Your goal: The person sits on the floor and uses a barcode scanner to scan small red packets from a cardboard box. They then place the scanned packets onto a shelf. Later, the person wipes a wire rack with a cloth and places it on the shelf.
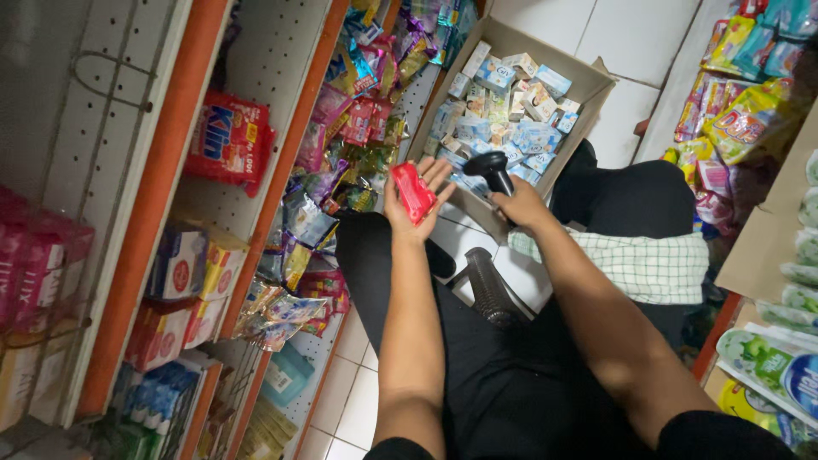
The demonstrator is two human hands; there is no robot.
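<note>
My left hand holds a small red packet up in front of me, fingers wrapped around its edges. My right hand grips a black handheld scanner, whose head points toward the packet. Just beyond both hands sits an open cardboard box filled with several small blue and white boxes. My black-trousered legs stretch out below, and a green checked cloth lies across one thigh.
Orange-edged white shelves on the left carry red bags, boxed goods and hanging sachets. More colourful packets fill the racks at right. A brown carton and green pouches stand at the right edge. White floor tiles show between.
</note>
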